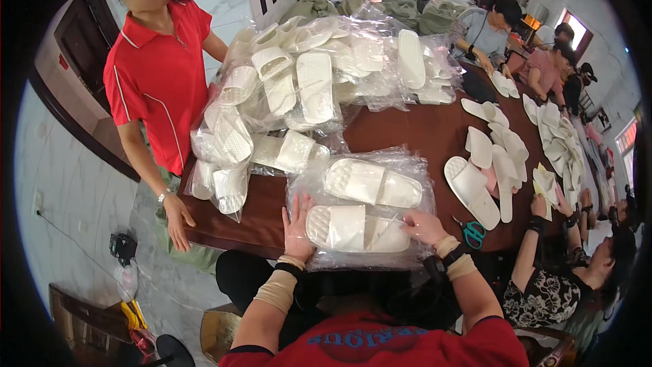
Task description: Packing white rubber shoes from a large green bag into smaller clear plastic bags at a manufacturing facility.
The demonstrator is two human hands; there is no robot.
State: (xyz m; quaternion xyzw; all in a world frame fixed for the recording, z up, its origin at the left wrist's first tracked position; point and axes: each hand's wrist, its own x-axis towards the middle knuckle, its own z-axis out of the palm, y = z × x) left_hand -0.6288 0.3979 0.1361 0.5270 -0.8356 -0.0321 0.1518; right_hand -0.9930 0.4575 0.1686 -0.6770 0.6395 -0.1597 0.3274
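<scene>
A pair of white slippers (372,182) lies in a clear plastic bag (363,261) at the table's near edge, one slipper above the other. My left hand (297,230) rests on the bag's left edge, fingers spread and open, beside the lower slipper. At the opposite side, my right hand (426,227) is closed, its fingers bent over the bag's right part by the end of the lower slipper. Just past my right hand lie teal-handled scissors (474,234).
A heap of bagged white slippers (316,85) covers the table's far left. Loose white slippers (468,190) lie to the right on the brown table (387,129). A person in red (159,81) stands at the left corner; several people work along the right. An open carton (219,333) sits below left.
</scene>
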